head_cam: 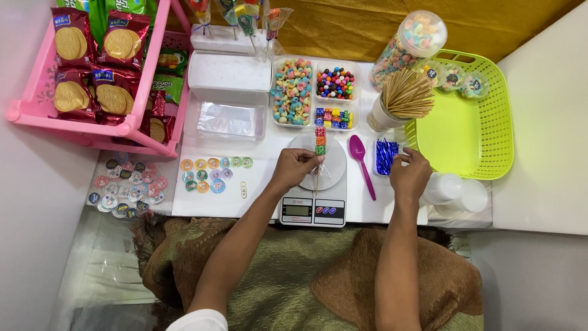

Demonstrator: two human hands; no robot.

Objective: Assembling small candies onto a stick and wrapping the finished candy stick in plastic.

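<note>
Two hands: left hand [296, 168] pinching wrapped candy skewer [320, 147]; right hand [409, 173] fingering shiny blue twist ties [385, 155].

My white table [257, 202] carried a kitchen scale [313, 208] at centre, a purple spoon [361, 160] beside it, round stickers [214, 173] left of centre, and a green basket [465, 122] at upper right.

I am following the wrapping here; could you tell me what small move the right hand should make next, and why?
Probably pinch one blue twist tie. The right hand rests at that pile with nothing visibly gripped, while the left hand pinches the clear bag around the candy skewer over the scale, its neck looking untied.
</note>
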